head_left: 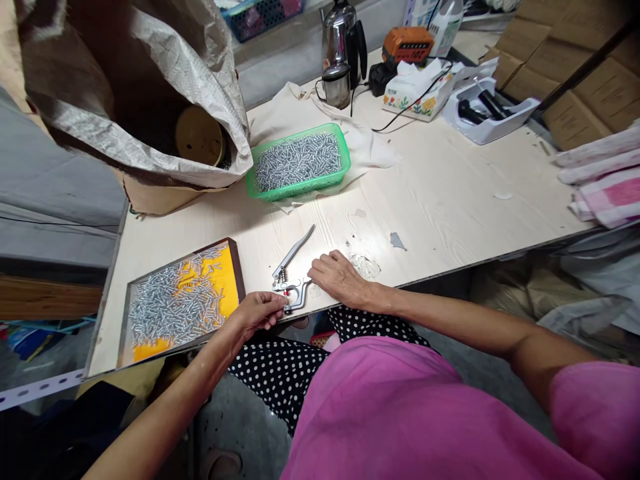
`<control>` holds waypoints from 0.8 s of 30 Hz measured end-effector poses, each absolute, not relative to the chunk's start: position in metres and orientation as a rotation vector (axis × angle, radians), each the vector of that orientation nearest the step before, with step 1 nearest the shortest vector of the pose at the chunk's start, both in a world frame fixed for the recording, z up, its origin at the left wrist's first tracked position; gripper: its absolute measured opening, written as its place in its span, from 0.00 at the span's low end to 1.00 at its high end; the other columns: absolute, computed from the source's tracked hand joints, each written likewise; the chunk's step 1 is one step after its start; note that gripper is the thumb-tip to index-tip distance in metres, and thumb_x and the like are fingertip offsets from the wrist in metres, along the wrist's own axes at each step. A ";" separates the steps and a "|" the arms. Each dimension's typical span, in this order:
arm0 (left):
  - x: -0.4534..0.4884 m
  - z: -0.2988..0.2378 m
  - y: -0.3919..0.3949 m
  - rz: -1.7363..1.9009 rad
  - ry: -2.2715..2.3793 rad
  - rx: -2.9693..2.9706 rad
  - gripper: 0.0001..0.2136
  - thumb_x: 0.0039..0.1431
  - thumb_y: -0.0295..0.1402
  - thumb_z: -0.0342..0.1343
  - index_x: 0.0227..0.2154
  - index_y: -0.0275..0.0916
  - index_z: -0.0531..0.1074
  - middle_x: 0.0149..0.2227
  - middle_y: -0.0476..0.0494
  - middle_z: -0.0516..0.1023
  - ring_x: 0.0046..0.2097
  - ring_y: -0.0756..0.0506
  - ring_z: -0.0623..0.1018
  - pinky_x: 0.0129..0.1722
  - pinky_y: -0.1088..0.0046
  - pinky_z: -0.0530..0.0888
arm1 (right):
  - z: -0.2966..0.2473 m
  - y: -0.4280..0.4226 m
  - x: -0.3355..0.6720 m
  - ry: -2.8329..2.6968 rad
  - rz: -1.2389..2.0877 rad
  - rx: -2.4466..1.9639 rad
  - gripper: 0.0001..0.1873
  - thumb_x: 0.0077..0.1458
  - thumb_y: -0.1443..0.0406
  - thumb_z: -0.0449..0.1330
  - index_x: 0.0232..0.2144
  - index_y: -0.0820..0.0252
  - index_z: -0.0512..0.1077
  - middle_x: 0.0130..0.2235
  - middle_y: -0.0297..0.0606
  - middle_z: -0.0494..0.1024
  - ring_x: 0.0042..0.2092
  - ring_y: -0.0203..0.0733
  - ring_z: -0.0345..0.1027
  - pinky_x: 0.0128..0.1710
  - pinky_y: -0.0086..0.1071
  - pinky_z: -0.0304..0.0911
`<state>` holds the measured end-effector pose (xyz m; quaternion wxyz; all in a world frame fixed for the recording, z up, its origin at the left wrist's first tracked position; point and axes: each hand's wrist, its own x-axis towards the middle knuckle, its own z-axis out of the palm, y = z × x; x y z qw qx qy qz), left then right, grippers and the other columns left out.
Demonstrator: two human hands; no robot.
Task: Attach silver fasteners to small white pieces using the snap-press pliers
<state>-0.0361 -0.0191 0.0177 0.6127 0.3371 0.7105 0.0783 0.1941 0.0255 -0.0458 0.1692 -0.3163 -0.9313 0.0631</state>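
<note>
A pair of silver hand-press pliers [299, 285] lies at the table's front edge, its upper lever sticking up toward the back and a spring at its pivot. My right hand [343, 279] is closed round its lower handle at the right. At the jaws, my left hand [261, 311] is pinched, thumb and finger together; whatever they hold is too small to make out. A bit of red shows in the jaw gap. Left of that hand is a shallow tray [239, 267] with a yellow bottom, holding many small metal pins or screws [175, 300].
A green plastic basket [300, 189] full of similar metal pieces stands behind the pliers. A large open woven sack [195, 60] takes up the back left. Farther back are a steel mug [337, 87], a kettle [340, 37], a tissue box [413, 100] and a white tray [480, 130].
</note>
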 end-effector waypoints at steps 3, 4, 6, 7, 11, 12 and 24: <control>-0.035 0.021 -0.015 0.118 1.652 0.786 0.18 0.43 0.46 0.71 0.23 0.37 0.73 0.18 0.54 0.70 0.18 0.56 0.63 0.18 0.79 0.58 | -0.044 0.024 0.193 -2.654 0.232 -0.915 0.10 0.67 0.73 0.52 0.39 0.61 0.73 0.39 0.41 0.76 0.42 0.45 0.61 0.43 0.39 0.48; -0.034 0.022 -0.015 0.107 1.655 0.784 0.18 0.44 0.46 0.71 0.23 0.37 0.73 0.18 0.54 0.70 0.18 0.56 0.63 0.18 0.79 0.58 | -0.043 0.024 0.193 -2.657 0.254 -0.922 0.10 0.66 0.74 0.52 0.39 0.61 0.73 0.39 0.41 0.76 0.42 0.45 0.61 0.43 0.40 0.48; -0.033 0.022 -0.016 0.101 1.658 0.772 0.19 0.42 0.46 0.72 0.23 0.37 0.73 0.18 0.54 0.71 0.18 0.56 0.64 0.18 0.79 0.59 | -0.041 0.027 0.195 -2.672 0.314 -0.918 0.08 0.66 0.72 0.54 0.39 0.61 0.73 0.40 0.42 0.76 0.43 0.46 0.62 0.44 0.40 0.50; -0.033 0.021 -0.017 0.105 1.657 0.764 0.19 0.41 0.47 0.72 0.23 0.37 0.73 0.18 0.54 0.71 0.18 0.56 0.64 0.18 0.80 0.59 | -0.039 0.030 0.197 -2.683 0.350 -0.903 0.06 0.66 0.69 0.56 0.40 0.61 0.73 0.43 0.43 0.76 0.45 0.47 0.62 0.45 0.40 0.51; -0.034 0.019 -0.021 0.131 1.660 0.741 0.20 0.39 0.46 0.74 0.23 0.36 0.73 0.18 0.54 0.71 0.18 0.55 0.65 0.17 0.80 0.59 | -0.031 0.055 0.208 -2.702 0.426 -0.829 0.30 0.56 0.50 0.67 0.54 0.60 0.69 0.64 0.53 0.65 0.62 0.58 0.55 0.57 0.52 0.53; -0.034 0.019 -0.022 0.135 1.663 0.739 0.20 0.39 0.46 0.74 0.23 0.36 0.73 0.18 0.54 0.71 0.18 0.56 0.65 0.17 0.80 0.59 | -0.029 0.063 0.210 -2.716 0.428 -0.812 0.38 0.53 0.48 0.69 0.58 0.61 0.66 0.67 0.55 0.60 0.65 0.62 0.50 0.60 0.56 0.51; -0.031 0.021 -0.023 0.129 1.694 0.751 0.18 0.43 0.45 0.72 0.23 0.36 0.73 0.18 0.54 0.70 0.18 0.55 0.65 0.18 0.80 0.59 | -0.015 0.093 0.195 -2.930 0.343 -0.740 0.41 0.42 0.45 0.74 0.50 0.66 0.71 0.50 0.51 0.71 0.50 0.56 0.60 0.51 0.49 0.59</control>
